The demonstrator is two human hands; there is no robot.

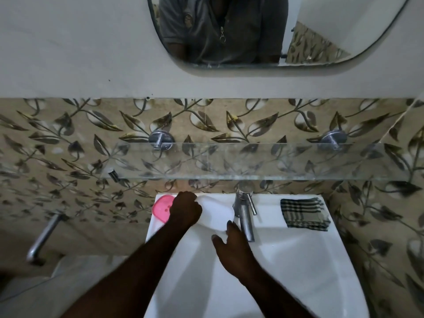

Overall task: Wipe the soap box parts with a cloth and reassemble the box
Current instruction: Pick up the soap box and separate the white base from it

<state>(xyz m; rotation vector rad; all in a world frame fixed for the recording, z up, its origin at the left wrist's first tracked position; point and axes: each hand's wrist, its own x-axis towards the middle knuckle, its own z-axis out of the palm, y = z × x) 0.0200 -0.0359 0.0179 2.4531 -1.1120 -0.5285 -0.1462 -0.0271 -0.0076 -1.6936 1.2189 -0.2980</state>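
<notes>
1. Head view, looking down: the left hand (185, 208) is curled into a fist, knuckles up, on the back ledge of the sink (298, 260). It covers the left end of the white box (214, 212). I cannot tell whether its fingers clasp the box or only rest on it.
2. The right hand (231, 249) is open, thumb spread to the left. Its straight fingers reach forward and touch the near right edge of the white box, just beside the tap (244, 213).
3. The white box lies on the ledge between the two hands, left of the tap.
4. A pink tray (161, 208) with small holes lies at the ledge's left corner. It is just beside the left hand and partly hidden by that wrist.
5. A checked cloth (305, 214), folded flat, lies on the ledge right of the tap, well apart from both hands.
6. Both bare forearms reach in over the basin from below.
7. A glass shelf (252, 161) on two metal pegs runs above the sink, across leaf-patterned tiles.
8. A mirror (332, 14) hangs higher up and reflects a grey zipped shirt.
9. A metal bar (43, 237) juts from the wall at the left.
</notes>
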